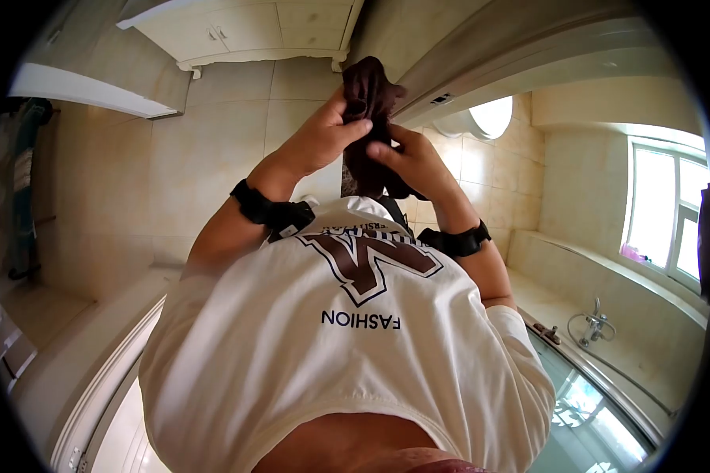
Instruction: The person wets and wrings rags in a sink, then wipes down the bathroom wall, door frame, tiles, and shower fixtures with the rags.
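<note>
A dark brown, rumpled cloth (368, 83) is held up in front of my chest, its lower part hanging between my hands. My left hand (323, 134) is closed on its upper left side, the thumb lying across the front. My right hand (418, 162) grips it lower on the right, with thumb and fingers pinching the fabric. Folds hide what kind of cloth it is and some of my fingertips. Black bands with small devices sit on both wrists.
A white cabinet (252, 31) stands ahead on the tiled floor (221, 142). A door frame (489, 47) runs on the right; beyond it are a white round fixture (493, 118), a window (667, 205) and a shower mixer (596, 327). A glass panel (592, 410) is at lower right.
</note>
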Tool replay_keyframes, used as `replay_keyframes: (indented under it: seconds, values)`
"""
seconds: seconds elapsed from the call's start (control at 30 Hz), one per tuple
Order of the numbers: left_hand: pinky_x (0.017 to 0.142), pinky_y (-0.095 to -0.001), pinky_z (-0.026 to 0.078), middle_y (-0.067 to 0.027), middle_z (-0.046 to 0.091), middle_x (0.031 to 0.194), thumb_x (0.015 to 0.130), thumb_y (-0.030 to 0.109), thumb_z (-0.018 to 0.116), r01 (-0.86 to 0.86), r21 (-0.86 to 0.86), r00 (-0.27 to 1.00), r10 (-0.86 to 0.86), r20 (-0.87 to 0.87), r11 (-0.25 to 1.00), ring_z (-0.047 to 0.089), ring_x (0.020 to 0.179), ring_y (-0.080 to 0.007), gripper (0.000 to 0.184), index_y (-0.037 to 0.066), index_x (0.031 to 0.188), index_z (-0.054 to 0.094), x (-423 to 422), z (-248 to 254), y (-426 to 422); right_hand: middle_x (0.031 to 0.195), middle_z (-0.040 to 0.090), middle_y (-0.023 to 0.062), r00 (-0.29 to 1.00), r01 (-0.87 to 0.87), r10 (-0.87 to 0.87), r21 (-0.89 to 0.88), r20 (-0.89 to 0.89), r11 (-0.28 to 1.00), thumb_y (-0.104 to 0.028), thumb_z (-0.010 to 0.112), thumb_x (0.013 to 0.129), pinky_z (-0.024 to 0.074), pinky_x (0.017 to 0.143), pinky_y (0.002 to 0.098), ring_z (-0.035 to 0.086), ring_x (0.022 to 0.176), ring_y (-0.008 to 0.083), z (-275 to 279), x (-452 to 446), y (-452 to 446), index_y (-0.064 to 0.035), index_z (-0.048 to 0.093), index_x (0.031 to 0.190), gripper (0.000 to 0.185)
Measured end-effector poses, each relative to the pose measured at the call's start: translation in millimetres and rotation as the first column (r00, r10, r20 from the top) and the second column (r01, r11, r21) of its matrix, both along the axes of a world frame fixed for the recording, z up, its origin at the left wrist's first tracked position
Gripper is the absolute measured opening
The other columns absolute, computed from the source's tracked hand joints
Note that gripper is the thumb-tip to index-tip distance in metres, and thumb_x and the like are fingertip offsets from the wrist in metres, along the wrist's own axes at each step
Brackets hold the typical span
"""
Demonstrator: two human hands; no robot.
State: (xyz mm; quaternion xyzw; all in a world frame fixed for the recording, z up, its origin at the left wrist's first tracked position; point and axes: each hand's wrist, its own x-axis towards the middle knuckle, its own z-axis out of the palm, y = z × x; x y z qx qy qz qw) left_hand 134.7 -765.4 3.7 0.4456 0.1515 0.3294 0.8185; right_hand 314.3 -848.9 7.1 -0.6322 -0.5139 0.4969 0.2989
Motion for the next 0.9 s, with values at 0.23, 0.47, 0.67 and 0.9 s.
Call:
replay_keyframes:
  seconds: [0.23, 0.47, 0.67, 0.9]
  values:
    - [0.085, -0.0261, 0.047, -0.0033, 0.065, 0.1, 0.097, 0.016, 0.055, -0.22, 0.301, 0.91, 0.306, -0.278, 0.928, 0.059, 0.092, -0.0117, 0.025, 0.002, 0.117, 0.059, -21.6, -0.8, 10.0, 0.093, 0.069, 0.0067, 0.904, 0.294, -0.241, 0.104, -0.352, 0.95, -0.009, 0.061, 0.091, 0.0493, 0.077, 0.0231, 0.06, 0.084, 0.0092, 8.9, -14.3, 17.9, 0.0033, 0.065, 0.113, 0.026]
    - [0.063, -0.0236, 0.047, 0.0004, 0.064, 0.083, 0.098, 0.024, 0.056, -0.286, 0.427, 0.825, 0.447, -0.345, 0.858, 0.055, 0.07, -0.0068, 0.024, 0.004, 0.11, 0.062, -27.2, -11.4, 10.4, 0.11, 0.068, 0.0127, 0.994, 0.029, -0.051, 0.228, 0.092, 0.973, -0.016, 0.076, 0.078, 0.0494, 0.087, 0.0315, 0.065, 0.099, 0.0212, -8.2, -3.8, 16.7, -0.0041, 0.064, 0.118, 0.044]
    - [0.056, -0.0268, 0.049, -0.003, 0.062, 0.084, 0.1, 0.025, 0.051, -0.144, -0.002, 0.939, 0.137, -0.316, 0.99, 0.059, 0.067, -0.0126, 0.027, 0.002, 0.113, 0.058, -25.2, -10.7, 7.6, 0.097, 0.068, 0.0075, 0.998, 0.057, -0.056, 0.04, -0.025, 0.998, -0.016, 0.079, 0.078, 0.0515, 0.069, 0.0249, 0.062, 0.077, 0.0101, -12.1, -7.2, 9.8, 0.0003, 0.063, 0.111, 0.04]
    - [0.067, -0.0254, 0.05, -0.0016, 0.065, 0.092, 0.098, 0.02, 0.054, -0.105, 0.322, 0.783, 0.278, -0.557, 0.941, 0.06, 0.077, -0.0103, 0.024, 0.001, 0.111, 0.063, -22.2, -0.1, 2.2, 0.091, 0.068, 0.0073, 0.871, 0.288, -0.316, -0.13, -0.376, 0.949, -0.018, 0.067, 0.09, 0.05, 0.074, 0.026, 0.061, 0.08, 0.0124, -8.2, -10.3, 3.2, 0.0051, 0.065, 0.106, 0.028]
